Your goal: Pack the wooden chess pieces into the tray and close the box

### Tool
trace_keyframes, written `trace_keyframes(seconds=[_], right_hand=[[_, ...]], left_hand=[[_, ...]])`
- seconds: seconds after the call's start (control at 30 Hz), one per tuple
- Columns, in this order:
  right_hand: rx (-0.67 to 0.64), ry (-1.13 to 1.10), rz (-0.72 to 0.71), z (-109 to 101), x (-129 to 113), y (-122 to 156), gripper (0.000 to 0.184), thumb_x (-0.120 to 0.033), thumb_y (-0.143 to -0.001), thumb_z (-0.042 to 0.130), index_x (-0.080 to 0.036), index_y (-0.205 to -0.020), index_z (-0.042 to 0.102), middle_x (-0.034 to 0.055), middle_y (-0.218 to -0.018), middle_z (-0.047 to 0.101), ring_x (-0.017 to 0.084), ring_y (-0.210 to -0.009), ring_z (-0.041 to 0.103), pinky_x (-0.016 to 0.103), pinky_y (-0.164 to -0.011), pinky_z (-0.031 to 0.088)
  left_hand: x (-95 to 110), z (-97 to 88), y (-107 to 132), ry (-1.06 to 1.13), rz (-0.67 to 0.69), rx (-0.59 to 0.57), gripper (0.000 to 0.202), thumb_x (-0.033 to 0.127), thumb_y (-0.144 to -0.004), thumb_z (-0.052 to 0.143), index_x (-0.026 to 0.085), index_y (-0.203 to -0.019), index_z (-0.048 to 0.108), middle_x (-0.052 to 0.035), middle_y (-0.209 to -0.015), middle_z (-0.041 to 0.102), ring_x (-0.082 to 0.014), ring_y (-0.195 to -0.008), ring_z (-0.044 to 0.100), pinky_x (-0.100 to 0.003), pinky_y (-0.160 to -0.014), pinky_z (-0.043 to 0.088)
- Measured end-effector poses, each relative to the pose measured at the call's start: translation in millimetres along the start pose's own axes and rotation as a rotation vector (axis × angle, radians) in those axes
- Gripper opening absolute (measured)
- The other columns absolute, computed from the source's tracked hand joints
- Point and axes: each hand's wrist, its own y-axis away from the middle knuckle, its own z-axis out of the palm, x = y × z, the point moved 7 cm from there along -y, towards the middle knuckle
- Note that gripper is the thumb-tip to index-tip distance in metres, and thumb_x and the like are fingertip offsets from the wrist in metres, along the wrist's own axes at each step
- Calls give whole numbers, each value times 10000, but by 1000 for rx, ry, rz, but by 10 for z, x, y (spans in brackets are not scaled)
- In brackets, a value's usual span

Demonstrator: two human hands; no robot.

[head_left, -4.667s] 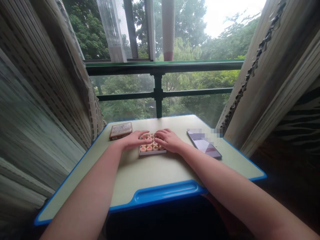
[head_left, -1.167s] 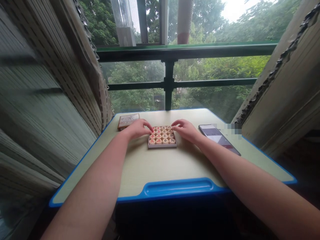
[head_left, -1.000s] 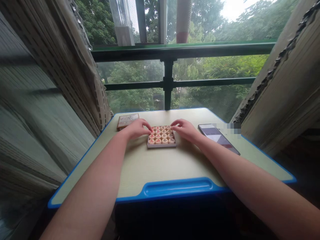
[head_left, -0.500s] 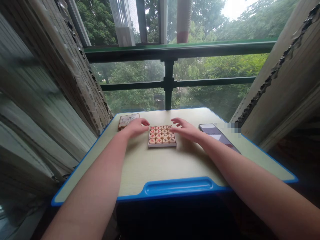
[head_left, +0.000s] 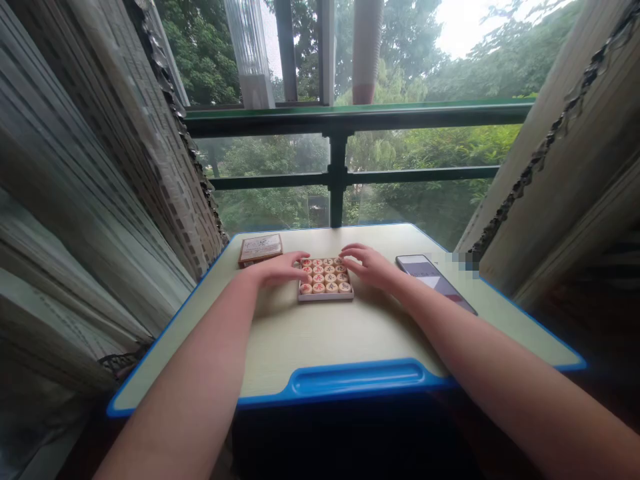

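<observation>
A shallow white box [head_left: 325, 297] packed with several round wooden chess pieces [head_left: 324, 277] bearing red and dark characters lies in the middle of the table. My left hand [head_left: 278, 269] rests flat at the box's left side, fingers stretched toward its far left corner. My right hand [head_left: 371, 265] hovers at the box's right side, fingers spread and reaching over the far right pieces. Neither hand holds anything.
The box's lid [head_left: 260, 248] lies at the far left of the pale table [head_left: 320, 340], which has a blue rim and a pen groove [head_left: 357, 378] in front. A phone [head_left: 434, 281] lies at the right. Bamboo blinds flank both sides; a green railing [head_left: 345, 117] stands behind.
Both hands, which pinched the box's far corners a second ago, have loosened and their fingers have spread. The view has tilted slightly downward. The box has not moved.
</observation>
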Motion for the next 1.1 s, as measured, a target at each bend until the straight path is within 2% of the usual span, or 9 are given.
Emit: trace_keyframes(seconds=[0.1,0.2,0.33,0.6,0.77,0.9,1.0,1.1], right_hand=[[56,78,-58,-26,-39,-8,292,-289,-876,442,-188,-1022,674,79,-1128,611,229,-1060,511,397,-959,385],[18,148,-116,4,-84,9,303,-294,-880,436,-192,-1017,687,73,-1085,638,233,-1011,507,403,-922,399],[-24,201,-137,46,-96,27,303,-292,-875,440,-197,-1003,698,71,-1051,648,231,-983,499,388,-887,409],[-37,192,-131,53,-86,22,309,-320,-865,447,-205,-1015,691,81,-1070,622,246,-992,478,405,-906,400],[-33,181,-129,43,-87,18,293,-276,-859,443,-206,-1007,686,68,-1059,620,237,-994,492,399,-919,403],[-3,182,-82,10,-58,6,297,-272,-848,454,-183,-1035,667,93,-1072,603,240,-1017,504,388,-919,409],[-29,180,-14,21,-10,3,308,-267,-841,457,-179,-1062,652,104,-1090,589,243,-1035,514,386,-938,399],[-75,130,43,32,21,30,406,-330,-828,491,-190,-1202,565,115,-1186,540,257,-1128,476,402,-982,365]], left_hand=[[-17,-7,-25,63,-9,15,751,370,-614,595,197,-1320,404,-76,-1382,422,-247,-1222,435,-305,-1003,359],[7,-16,-20,120,-25,35,699,279,-597,536,187,-1283,438,-72,-1360,450,-242,-1220,438,-297,-993,369],[54,-24,23,167,-77,61,714,203,-549,452,161,-1262,445,-83,-1346,465,-255,-1219,435,-337,-978,378],[72,-23,37,162,-92,83,703,221,-563,448,161,-1264,435,-94,-1340,466,-246,-1223,433,-336,-988,373],[62,-36,32,125,-94,96,688,239,-585,446,179,-1269,436,-87,-1335,474,-255,-1221,436,-348,-972,388],[49,-37,23,139,-90,80,689,226,-577,452,180,-1264,435,-89,-1337,472,-264,-1219,437,-358,-966,391],[36,-35,13,165,-84,70,690,218,-569,461,162,-1256,436,-103,-1343,460,-260,-1222,434,-351,-982,380],[18,-26,20,168,-72,46,735,218,-570,481,159,-1298,395,-105,-1358,439,-245,-1225,435,-325,-993,372]])
